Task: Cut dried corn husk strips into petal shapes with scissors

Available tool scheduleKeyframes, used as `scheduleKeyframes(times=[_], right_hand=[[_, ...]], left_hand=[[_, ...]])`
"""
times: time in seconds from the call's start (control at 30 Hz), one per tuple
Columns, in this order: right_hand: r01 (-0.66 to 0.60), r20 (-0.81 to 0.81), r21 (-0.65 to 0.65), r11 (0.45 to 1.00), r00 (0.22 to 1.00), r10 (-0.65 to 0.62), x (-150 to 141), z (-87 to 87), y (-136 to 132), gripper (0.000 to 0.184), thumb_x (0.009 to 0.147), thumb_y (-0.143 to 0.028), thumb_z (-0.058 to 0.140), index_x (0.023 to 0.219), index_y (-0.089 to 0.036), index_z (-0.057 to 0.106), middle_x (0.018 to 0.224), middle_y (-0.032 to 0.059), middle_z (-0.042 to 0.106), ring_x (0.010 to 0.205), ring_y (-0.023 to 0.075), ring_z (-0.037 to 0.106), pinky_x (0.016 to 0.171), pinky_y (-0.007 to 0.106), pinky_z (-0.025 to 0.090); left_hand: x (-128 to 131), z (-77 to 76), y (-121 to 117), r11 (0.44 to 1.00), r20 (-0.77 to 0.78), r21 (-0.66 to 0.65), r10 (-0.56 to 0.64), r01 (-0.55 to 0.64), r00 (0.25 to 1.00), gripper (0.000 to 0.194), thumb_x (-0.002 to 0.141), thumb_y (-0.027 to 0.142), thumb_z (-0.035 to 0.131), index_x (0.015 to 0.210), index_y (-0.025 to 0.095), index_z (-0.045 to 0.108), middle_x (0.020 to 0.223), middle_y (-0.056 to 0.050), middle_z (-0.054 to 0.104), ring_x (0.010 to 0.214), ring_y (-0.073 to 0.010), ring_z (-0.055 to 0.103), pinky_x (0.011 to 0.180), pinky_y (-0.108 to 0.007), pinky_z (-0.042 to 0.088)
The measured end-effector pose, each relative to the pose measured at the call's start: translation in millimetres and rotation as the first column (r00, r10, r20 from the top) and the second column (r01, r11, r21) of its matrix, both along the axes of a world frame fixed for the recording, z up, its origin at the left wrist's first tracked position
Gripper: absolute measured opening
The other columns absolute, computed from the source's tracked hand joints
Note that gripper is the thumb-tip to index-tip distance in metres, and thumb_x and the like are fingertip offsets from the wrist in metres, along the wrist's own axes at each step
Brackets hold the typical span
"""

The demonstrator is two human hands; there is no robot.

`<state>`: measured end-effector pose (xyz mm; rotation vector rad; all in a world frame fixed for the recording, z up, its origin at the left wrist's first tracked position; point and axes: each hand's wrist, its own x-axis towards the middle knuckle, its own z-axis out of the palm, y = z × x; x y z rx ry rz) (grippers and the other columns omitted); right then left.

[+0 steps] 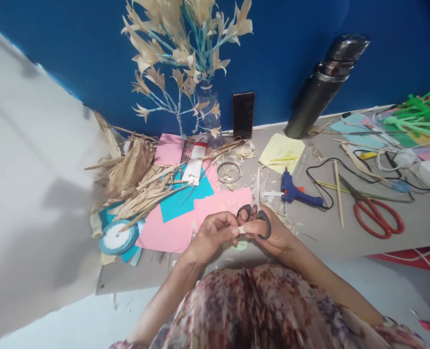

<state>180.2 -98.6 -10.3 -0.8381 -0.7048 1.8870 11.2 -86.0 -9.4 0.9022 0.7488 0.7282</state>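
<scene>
Close to my body, over the table's front part, my two hands meet. My left hand (pixel 214 234) pinches one end of a small pale strip (pixel 241 230), which looks like dried husk or paper. The fingers of my right hand (pixel 273 234) press on the strip's other end. Black-handled scissors (pixel 264 225) hang on my right hand, their blades pointing away from me toward the wall. Pink paper sheets (pixel 222 206) lie just beyond and left of my hands. Below them a small light-green piece (pixel 240 246) shows in part.
Dried husks (pixel 135 165) and a blue ribbon roll (pixel 116 237) lie left. At the back stand a bottle of husk flowers (pixel 209 111), a phone (pixel 243 115) and a dark flask (pixel 320 92). A blue glue gun (pixel 298 194) and red-handled scissors (pixel 376 215) lie right.
</scene>
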Motion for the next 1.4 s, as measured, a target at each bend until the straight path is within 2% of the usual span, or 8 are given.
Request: scheduleKeyframes(times=[0.23,0.37,0.57,0.8,0.93,1.1,1.27,1.4], right_hand=[[-0.046,-0.392,-0.161,0.986,0.920,-0.021,15.1,-7.6,4.2,0.022,0.064,-0.018,0.079,0.075,-0.016,0.060,0.056,-0.0103,0.038,0.043,0.0020,0.018,0.043,0.014,0.021],[0.057,-0.150,0.002,0.998,0.987,-0.056,13.5,-0.6,3.1,0.028,0.065,-0.030,0.082,0.083,-0.016,0.065,0.069,-0.0013,0.060,0.048,0.0058,0.038,0.048,0.020,0.031],[-0.061,0.121,0.001,0.998,0.991,0.061,7.3,10.0,4.2,0.030,0.055,-0.025,0.085,0.072,-0.015,0.062,0.059,-0.0022,0.058,0.052,0.0100,0.044,0.049,0.022,0.031],[-0.099,-0.172,-0.081,0.992,0.981,0.084,21.4,7.7,11.3,0.031,0.061,-0.034,0.082,0.071,-0.020,0.056,0.053,-0.0091,0.035,0.045,0.0048,0.016,0.045,0.024,0.015],[0.129,-0.085,0.020,0.991,0.988,-0.127,20.2,12.9,14.9,0.039,0.061,-0.040,0.086,0.084,-0.018,0.064,0.073,-0.0014,0.057,0.049,0.0054,0.032,0.046,0.023,0.023],[0.150,0.091,0.056,0.987,0.984,-0.155,12.2,16.0,15.0,0.031,0.061,-0.028,0.085,0.078,-0.016,0.064,0.062,-0.0014,0.058,0.052,0.0111,0.049,0.052,0.025,0.039],[0.013,-0.150,-0.058,0.998,0.988,-0.022,21.9,11.5,21.6,0.022,0.063,-0.023,0.079,0.074,-0.017,0.061,0.055,-0.0080,0.044,0.042,0.0041,0.029,0.043,0.019,0.031],[0.128,-0.133,-0.035,0.991,0.982,-0.132,27.8,10.8,26.3,0.023,0.065,-0.024,0.079,0.078,-0.018,0.061,0.060,-0.0079,0.043,0.044,0.0038,0.026,0.041,0.017,0.023]], left_hand=[[-2.6,6.6,1.2,0.997,0.216,-0.070,-0.019,0.034,0.976,0.029,0.069,0.033,0.082,0.068,0.014,0.060,0.059,-0.002,0.060,0.056,-0.0130,0.053,0.061,-0.027,0.041],[-2.2,7.7,3.8,0.998,0.107,-0.063,0.004,0.003,0.994,0.026,0.072,0.032,0.079,0.069,0.012,0.062,0.059,-0.003,0.061,0.055,-0.0120,0.053,0.058,-0.025,0.038],[-3.6,4.7,2.3,0.996,-0.008,-0.076,-0.049,0.048,0.999,0.025,0.070,0.030,0.081,0.072,0.012,0.064,0.058,-0.002,0.062,0.052,-0.0098,0.051,0.056,-0.023,0.036],[-0.5,11.6,11.2,0.994,0.183,-0.106,-0.014,0.034,0.983,0.028,0.072,0.033,0.079,0.072,0.013,0.061,0.058,-0.002,0.058,0.057,-0.0128,0.053,0.062,-0.026,0.040],[10.5,17.6,19.1,0.994,0.135,-0.102,0.045,-0.031,0.990,0.026,0.074,0.032,0.077,0.073,0.013,0.059,0.058,-0.001,0.059,0.055,-0.0119,0.052,0.059,-0.024,0.038],[20.5,20.3,18.8,0.996,0.032,-0.016,0.092,-0.092,0.995,0.029,0.071,0.033,0.080,0.067,0.013,0.059,0.057,-0.001,0.058,0.052,-0.0106,0.049,0.055,-0.023,0.035],[21.2,23.4,17.1,0.993,0.162,-0.106,0.074,-0.058,0.984,0.031,0.069,0.035,0.081,0.070,0.013,0.059,0.057,0.000,0.056,0.055,-0.0110,0.049,0.061,-0.025,0.038],[21.1,24.6,23.4,0.982,0.230,-0.140,0.159,-0.128,0.960,0.032,0.070,0.034,0.081,0.069,0.015,0.056,0.057,0.003,0.052,0.055,-0.0098,0.047,0.065,-0.027,0.040]])
